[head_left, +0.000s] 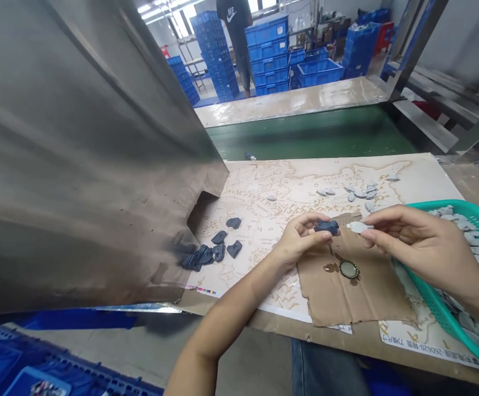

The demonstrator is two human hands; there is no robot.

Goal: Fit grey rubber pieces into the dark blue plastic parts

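Note:
Between the thumb and fingers of my left hand [303,237] is a small dark blue plastic part [326,226]. My right hand [416,234] pinches a flat whitish-grey piece [358,226], its tip pointing at the blue part with a small gap between them. Both hands hover over a sheet of brown cardboard [358,302]. On the cardboard sits a small round dish with a beaded rim [348,269], beside a brown liquid spot [330,268]. To the left lie several more dark blue parts [218,252], some heaped together. Loose grey pieces [361,192] are scattered beyond my hands.
A green basket [429,300] full of grey pieces stands at the right. A large metal chute [99,165] fills the left side. Past the map-printed sheet [264,181] runs a green conveyor belt [313,129]. Behind it are stacked blue crates [268,55] and a standing person [239,44].

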